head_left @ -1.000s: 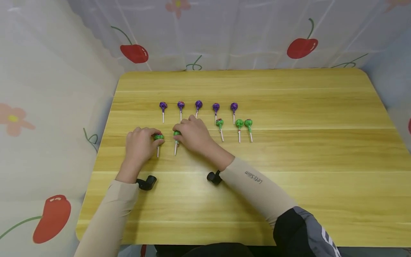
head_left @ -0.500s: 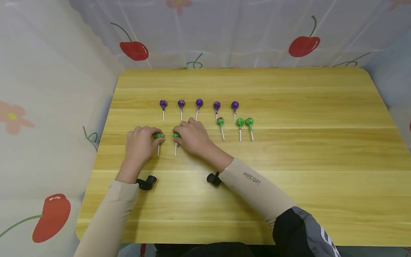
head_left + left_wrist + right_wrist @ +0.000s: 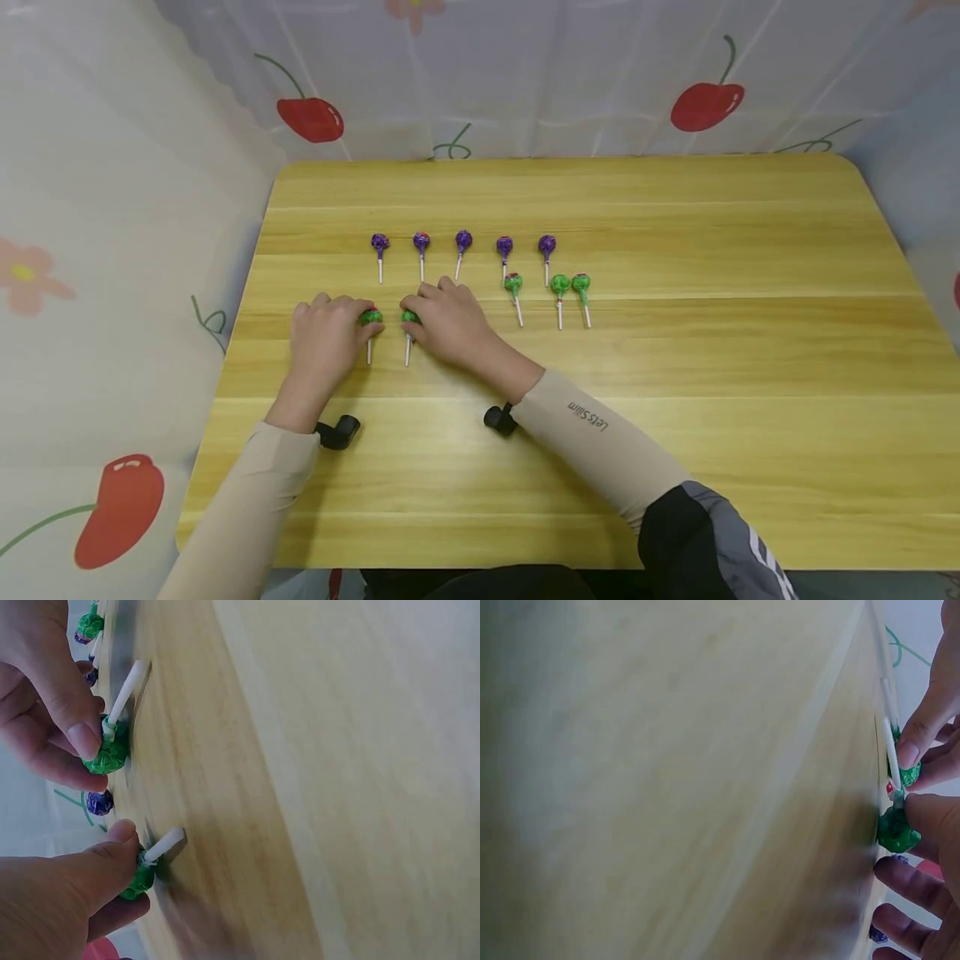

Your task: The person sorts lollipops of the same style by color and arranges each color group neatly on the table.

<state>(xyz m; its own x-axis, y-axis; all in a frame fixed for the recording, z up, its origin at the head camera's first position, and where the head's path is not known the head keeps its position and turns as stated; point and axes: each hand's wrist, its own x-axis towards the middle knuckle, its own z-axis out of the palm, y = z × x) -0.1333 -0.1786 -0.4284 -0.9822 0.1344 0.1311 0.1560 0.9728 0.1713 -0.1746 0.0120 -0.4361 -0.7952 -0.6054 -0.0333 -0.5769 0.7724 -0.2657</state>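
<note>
My left hand (image 3: 327, 340) pinches the wrapped head of a green lollipop (image 3: 371, 317) between thumb and index finger. Just to its right, my right hand (image 3: 447, 319) pinches another green lollipop (image 3: 409, 317) the same way. Both white sticks point toward me, roughly parallel, with a small gap between the two candies. In the left wrist view, the left hand's lollipop (image 3: 139, 881) shows at the bottom and the right hand's lollipop (image 3: 109, 752) above it. The right wrist view shows the right hand's green candy (image 3: 898, 830) close up. Fingers partly cover both heads.
Several purple lollipops (image 3: 463, 239) form a row farther back on the wooden table (image 3: 675, 433). Three green lollipops (image 3: 559, 285) lie right of my right hand, two of them close together. A patterned curtain (image 3: 510, 83) hangs behind the table's far edge.
My right hand has drawn its green lollipop slightly toward me and a touch left, and its stick looks straighter. The left hand keeps its hold almost in place.
</note>
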